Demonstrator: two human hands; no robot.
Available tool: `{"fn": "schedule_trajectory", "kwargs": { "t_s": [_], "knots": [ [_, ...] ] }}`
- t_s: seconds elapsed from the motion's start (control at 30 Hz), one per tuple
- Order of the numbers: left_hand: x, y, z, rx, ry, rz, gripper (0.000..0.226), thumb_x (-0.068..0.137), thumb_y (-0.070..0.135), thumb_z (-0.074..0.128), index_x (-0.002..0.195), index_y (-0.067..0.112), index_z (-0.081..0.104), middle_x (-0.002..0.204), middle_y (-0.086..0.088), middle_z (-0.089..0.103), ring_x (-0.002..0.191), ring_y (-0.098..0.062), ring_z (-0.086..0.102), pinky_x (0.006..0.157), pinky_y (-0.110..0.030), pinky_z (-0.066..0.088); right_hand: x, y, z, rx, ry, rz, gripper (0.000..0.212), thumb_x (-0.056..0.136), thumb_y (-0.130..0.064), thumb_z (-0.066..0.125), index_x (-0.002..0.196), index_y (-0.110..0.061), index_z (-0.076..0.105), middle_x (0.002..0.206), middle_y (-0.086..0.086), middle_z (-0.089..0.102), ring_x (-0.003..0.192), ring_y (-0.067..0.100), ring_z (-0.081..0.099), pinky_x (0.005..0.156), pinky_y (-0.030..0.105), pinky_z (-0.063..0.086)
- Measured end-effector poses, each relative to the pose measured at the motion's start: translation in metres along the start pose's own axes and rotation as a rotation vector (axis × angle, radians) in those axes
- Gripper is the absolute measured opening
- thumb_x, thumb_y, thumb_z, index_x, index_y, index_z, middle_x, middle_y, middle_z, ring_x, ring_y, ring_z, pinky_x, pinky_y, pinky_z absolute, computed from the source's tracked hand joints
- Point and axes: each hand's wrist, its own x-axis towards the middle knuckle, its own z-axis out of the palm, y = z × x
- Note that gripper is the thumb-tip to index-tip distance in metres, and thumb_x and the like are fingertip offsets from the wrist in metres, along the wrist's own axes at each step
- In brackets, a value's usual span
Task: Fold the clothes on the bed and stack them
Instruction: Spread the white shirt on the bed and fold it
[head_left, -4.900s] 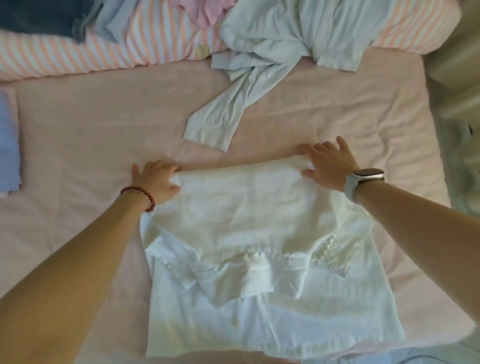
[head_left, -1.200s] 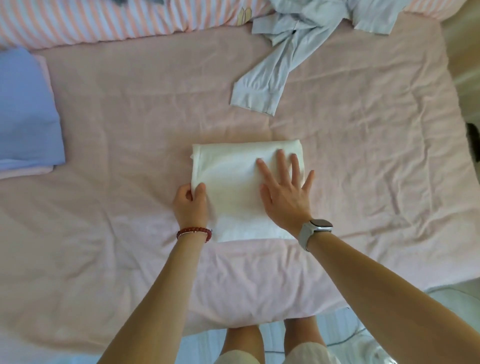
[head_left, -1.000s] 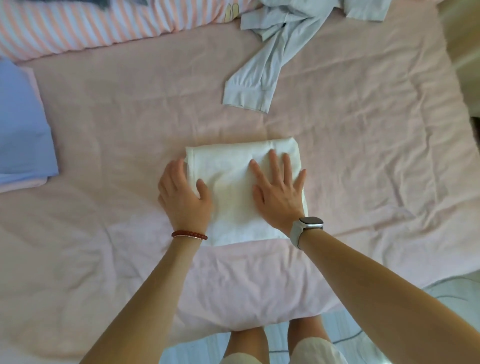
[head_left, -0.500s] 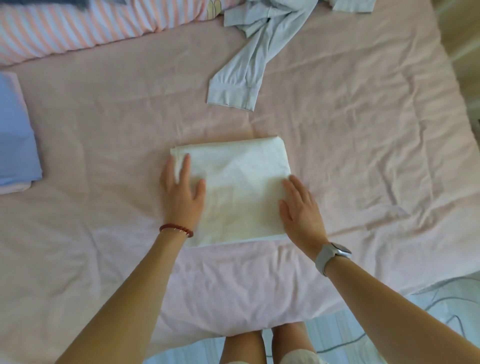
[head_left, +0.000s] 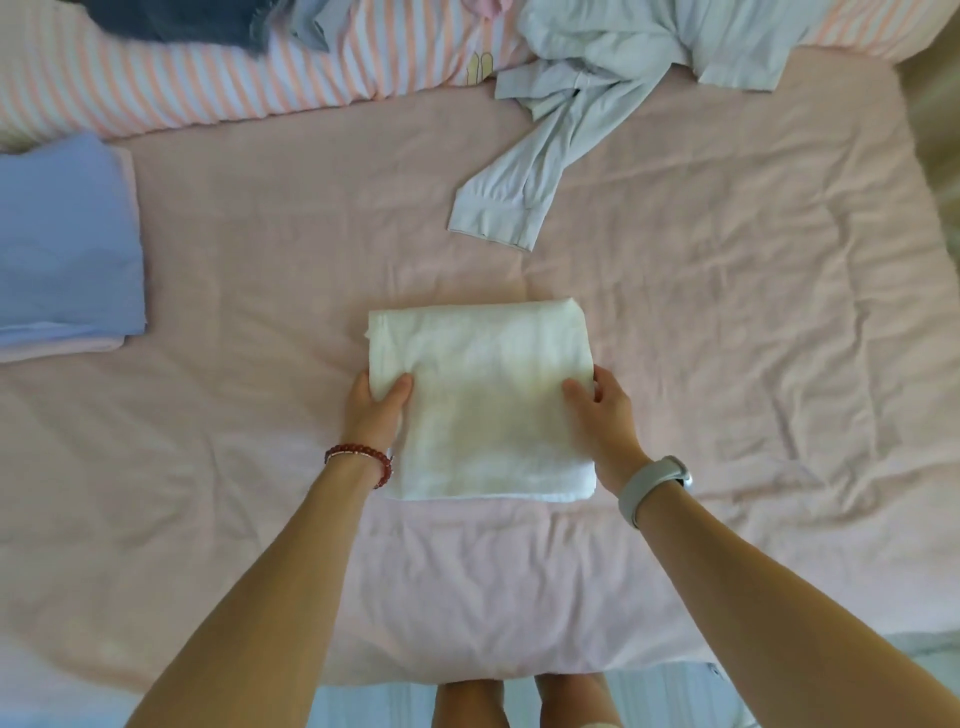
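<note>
Both hands — left hand (head_left: 375, 410) and right hand (head_left: 602, 415) — are pinching the folded white garment (head_left: 483, 395) by its side edges, thumbs lying on top, on the pink bed (head_left: 727, 364).

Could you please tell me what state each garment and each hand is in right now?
White folded garment: folded into a flat rectangle, lying on the pink bedsheet.
Left hand: grips the garment's left edge.
Right hand: grips its right edge.
Pale blue long-sleeved shirt: unfolded, crumpled, one sleeve stretched out.
Lavender folded garment: folded, on top of a pink folded piece.
Dark blue garment: unfolded, on the striped bedding.
</note>
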Motion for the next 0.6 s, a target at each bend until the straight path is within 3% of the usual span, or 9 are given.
{"fn": "schedule_trajectory", "kwargs": {
  "t_s": [0.1, 0.3, 0.43, 0.6],
  "knots": [
    [-0.016, 0.005, -0.004, -0.072, 0.066, 0.043, 0.018, 0.089, 0.01, 0.058, 0.106, 0.015, 0.056, 0.089, 0.007, 0.061, 0.078, -0.007, 0.059, 0.063, -0.017, 0.047, -0.018, -0.006, 0.007, -0.034, 0.018, -0.068, 0.016, 0.087, -0.014, 0.047, 0.081, -0.025, 0.055, 0.074, -0.002, 0.055, 0.066, 0.016, 0.053, 0.06, 0.031, 0.048],
    [-0.025, 0.031, -0.084, -0.097, 0.171, 0.152, 0.014, 0.088, 0.009, 0.058, 0.099, 0.018, 0.057, 0.088, 0.007, 0.062, 0.078, -0.007, 0.059, 0.064, -0.018, 0.046, -0.059, -0.039, 0.065, -0.087, -0.033, -0.201, 0.017, 0.087, -0.012, 0.047, 0.076, -0.022, 0.055, 0.065, -0.005, 0.051, 0.06, 0.014, 0.047, 0.053, 0.03, 0.043],
    [0.009, 0.064, -0.186, -0.052, 0.365, 0.254, 0.014, 0.088, 0.008, 0.055, 0.099, 0.016, 0.056, 0.087, 0.004, 0.06, 0.075, -0.009, 0.056, 0.065, -0.019, 0.045, -0.08, -0.079, 0.166, -0.066, -0.182, -0.245, 0.013, 0.089, -0.009, 0.047, 0.089, -0.018, 0.056, 0.079, 0.002, 0.056, 0.072, 0.019, 0.052, 0.065, 0.037, 0.048],
    [0.079, 0.097, -0.313, 0.01, 0.528, 0.339, 0.01, 0.089, 0.009, 0.051, 0.095, 0.016, 0.054, 0.087, -0.002, 0.057, 0.081, -0.02, 0.052, 0.07, -0.028, 0.041, -0.092, -0.133, 0.313, -0.033, -0.323, -0.313, 0.016, 0.085, -0.001, 0.043, 0.089, -0.013, 0.053, 0.075, -0.001, 0.05, 0.068, 0.016, 0.046, 0.062, 0.03, 0.042]
  ]
}}
